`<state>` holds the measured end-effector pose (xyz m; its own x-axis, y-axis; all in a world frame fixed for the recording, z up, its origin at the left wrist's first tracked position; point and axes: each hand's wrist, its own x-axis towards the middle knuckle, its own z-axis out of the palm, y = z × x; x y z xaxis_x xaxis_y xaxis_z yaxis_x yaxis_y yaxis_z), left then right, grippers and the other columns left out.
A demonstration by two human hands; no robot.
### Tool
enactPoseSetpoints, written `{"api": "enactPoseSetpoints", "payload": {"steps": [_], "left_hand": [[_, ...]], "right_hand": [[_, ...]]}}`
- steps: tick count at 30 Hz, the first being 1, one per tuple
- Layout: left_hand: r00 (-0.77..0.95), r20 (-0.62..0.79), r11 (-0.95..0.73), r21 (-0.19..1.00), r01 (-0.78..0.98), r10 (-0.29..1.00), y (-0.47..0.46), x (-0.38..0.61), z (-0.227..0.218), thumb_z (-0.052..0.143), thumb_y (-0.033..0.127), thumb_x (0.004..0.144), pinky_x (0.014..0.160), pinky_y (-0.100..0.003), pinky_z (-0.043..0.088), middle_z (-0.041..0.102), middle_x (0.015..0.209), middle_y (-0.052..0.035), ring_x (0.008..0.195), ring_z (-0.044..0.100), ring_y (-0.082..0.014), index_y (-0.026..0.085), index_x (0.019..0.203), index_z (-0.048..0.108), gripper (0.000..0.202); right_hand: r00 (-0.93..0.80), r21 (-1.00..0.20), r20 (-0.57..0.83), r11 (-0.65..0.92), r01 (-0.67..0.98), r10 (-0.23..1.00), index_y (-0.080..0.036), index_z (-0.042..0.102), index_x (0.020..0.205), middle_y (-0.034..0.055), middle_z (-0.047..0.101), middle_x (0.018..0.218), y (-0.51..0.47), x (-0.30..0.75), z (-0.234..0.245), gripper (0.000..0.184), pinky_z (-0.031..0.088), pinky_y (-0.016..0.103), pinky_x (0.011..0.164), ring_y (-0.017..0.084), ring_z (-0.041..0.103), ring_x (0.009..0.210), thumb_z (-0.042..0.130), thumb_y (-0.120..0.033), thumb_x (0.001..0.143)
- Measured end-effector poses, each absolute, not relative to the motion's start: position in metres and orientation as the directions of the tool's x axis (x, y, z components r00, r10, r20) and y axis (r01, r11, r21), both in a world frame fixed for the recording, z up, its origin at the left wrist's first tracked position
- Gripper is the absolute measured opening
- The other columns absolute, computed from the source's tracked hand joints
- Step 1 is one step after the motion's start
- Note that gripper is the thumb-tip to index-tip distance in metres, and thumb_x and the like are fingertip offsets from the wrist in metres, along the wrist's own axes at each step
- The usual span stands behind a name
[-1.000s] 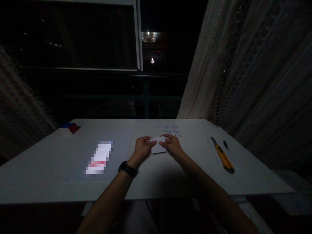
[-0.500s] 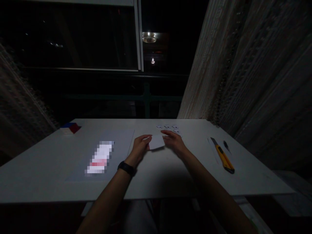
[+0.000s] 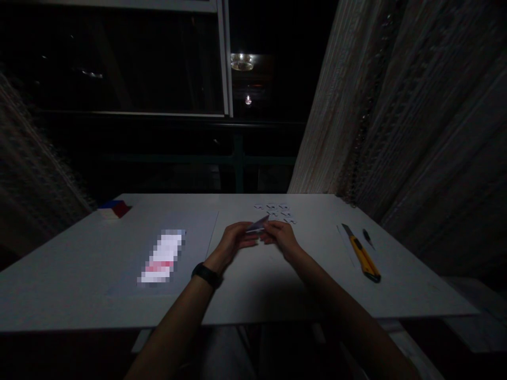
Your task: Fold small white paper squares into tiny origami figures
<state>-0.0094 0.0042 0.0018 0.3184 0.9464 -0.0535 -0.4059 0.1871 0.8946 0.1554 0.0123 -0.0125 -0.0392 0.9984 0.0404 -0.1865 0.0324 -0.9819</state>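
a small white paper (image 3: pixel 258 225) is held above the middle of the white table (image 3: pixel 277 290), tilted with its right corner up, so that it shows as a thin sliver between the 2 hands. the left hand (image 3: pixel 234 236) pinches its left end, fingers pointing inward; the right hand (image 3: pixel 280 236) pinches the right end, thumb near the raised corner. whether the paper is folded i cannot tell. just beyond the right hand lie 6 small pieces (image 3: pixel 271 207) with dark marks too small to read. off to the right, a yellow utility knife (image 3: pixel 362 256) lies with its blade showing, beside a slim dark tool (image 3: pixel 368 237). to the left, a bright pixelated rectangle (image 3: pixel 162 256) lies on a pale sheet (image 3: pixel 198 248), and a blue, red and white block (image 3: pixel 113 209) sits near the table's far left corner. a dark watch (image 3: pixel 206 274) circles the left wrist.
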Motion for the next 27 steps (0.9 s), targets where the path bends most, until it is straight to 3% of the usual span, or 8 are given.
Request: {"api": "enactPoseSetpoints", "payload": {"steps": [5, 10, 13, 16, 19, 27], "left_hand": [[0.342, -0.086, 0.252, 0.841, -0.478, 0.936, 0.000, -0.009, 0.009, 0.052, 0.040, 0.076, 0.068, -0.037, 0.054, 0.064, 0.093, -0.0162, 0.078, 0.065, -0.0249, 0.010, 0.092, 0.057, 0.035], [0.282, -0.032, 0.114, 0.954, -0.279, 0.959, 0.001, -0.006, 0.006, 0.066, 0.034, 0.068, 0.054, -0.026, 0.053, 0.064, 0.084, -0.0145, 0.070, 0.066, -0.0228, 0.008, 0.086, 0.058, 0.032], [0.260, -0.041, 0.087, 0.982, -0.166, 0.965, 0.003, -0.006, 0.000, 0.068, 0.033, 0.066, 0.043, -0.021, 0.049, 0.065, 0.076, -0.0140, 0.063, 0.066, -0.0213, 0.006, 0.084, 0.059, 0.033], [0.283, -0.052, 0.099, 0.983, -0.156, 0.958, 0.003, -0.008, -0.001, 0.068, 0.034, 0.066, 0.045, -0.023, 0.051, 0.065, 0.079, -0.0150, 0.068, 0.066, -0.0236, 0.006, 0.082, 0.060, 0.034], [0.321, -0.059, 0.123, 0.976, -0.181, 0.945, 0.001, -0.008, 0.002, 0.068, 0.033, 0.066, 0.052, -0.026, 0.053, 0.065, 0.082, -0.0153, 0.072, 0.066, -0.0246, 0.006, 0.083, 0.060, 0.033], [0.241, -0.086, 0.139, 0.967, -0.212, 0.967, 0.003, -0.008, 0.002, 0.069, 0.031, 0.067, 0.043, -0.019, 0.048, 0.066, 0.073, -0.0127, 0.059, 0.065, -0.0176, 0.007, 0.084, 0.060, 0.031]], "right_hand": [[0.005, -0.984, 0.016, 0.017, -0.178, 1.000, -0.012, 0.061, 0.070, 0.0043, 0.063, 0.058, 0.010, 0.150, -0.014, 0.037, 0.049, 0.020, 0.040, 0.011, 0.059, 0.045, 0.065, -0.048, 0.064], [0.073, -0.999, 0.026, 0.029, -0.037, 0.997, -0.014, 0.056, 0.059, -0.0022, 0.048, 0.038, 0.006, 0.150, -0.012, 0.043, 0.035, 0.016, 0.026, 0.012, 0.053, 0.034, 0.061, -0.056, 0.063], [0.028, -0.997, 0.057, 0.059, -0.057, 0.998, -0.013, 0.057, 0.058, -0.0018, 0.051, 0.041, 0.004, 0.150, -0.010, 0.041, 0.038, 0.016, 0.029, 0.011, 0.053, 0.037, 0.065, -0.053, 0.059], [0.008, -0.993, 0.078, 0.079, -0.093, 0.997, -0.014, 0.052, 0.049, -0.0017, 0.053, 0.044, 0.005, 0.151, -0.010, 0.038, 0.044, 0.018, 0.035, 0.009, 0.051, 0.039, 0.072, -0.047, 0.053], [0.022, -0.994, 0.073, 0.074, -0.080, 0.997, -0.014, 0.048, 0.042, -0.0026, 0.048, 0.040, 0.006, 0.152, -0.011, 0.041, 0.042, 0.018, 0.032, 0.007, 0.046, 0.036, 0.073, -0.045, 0.051], [0.009, -0.990, 0.039, 0.040, -0.138, 0.999, -0.012, 0.060, 0.060, -0.0028, 0.048, 0.042, 0.008, 0.157, -0.010, 0.038, 0.044, 0.019, 0.034, 0.007, 0.047, 0.034, 0.068, -0.048, 0.058]]}}
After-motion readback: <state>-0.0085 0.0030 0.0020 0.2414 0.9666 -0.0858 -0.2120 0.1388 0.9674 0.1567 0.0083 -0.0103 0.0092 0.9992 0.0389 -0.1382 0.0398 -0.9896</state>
